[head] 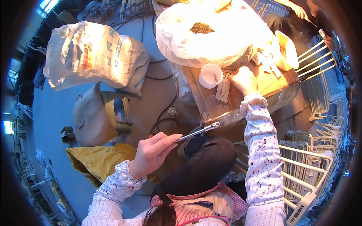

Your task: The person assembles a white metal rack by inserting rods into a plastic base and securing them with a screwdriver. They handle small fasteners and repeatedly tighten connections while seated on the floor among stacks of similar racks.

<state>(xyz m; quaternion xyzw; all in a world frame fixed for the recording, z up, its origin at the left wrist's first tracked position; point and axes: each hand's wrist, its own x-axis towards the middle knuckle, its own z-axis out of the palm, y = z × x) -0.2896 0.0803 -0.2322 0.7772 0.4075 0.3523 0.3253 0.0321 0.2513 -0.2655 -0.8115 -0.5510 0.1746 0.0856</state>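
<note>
My left hand grips a slim metal rod with a small pale fitting at its far end, held slanting up to the right above my lap. On the cardboard box in front of me rests my right hand, fingers curled down. Its fingertips are partly hidden, so I cannot tell whether anything is between them. Just left of that hand lie a white tag bearing writing and a few small metal pieces. Beside these stands a white plastic cup with a thin item inside.
A large plastic bag covers the box's far side; a white tub stands at its right. White wire racks crowd my right. A woven sack and yellow cloth lie left. Another person's hand is at upper right.
</note>
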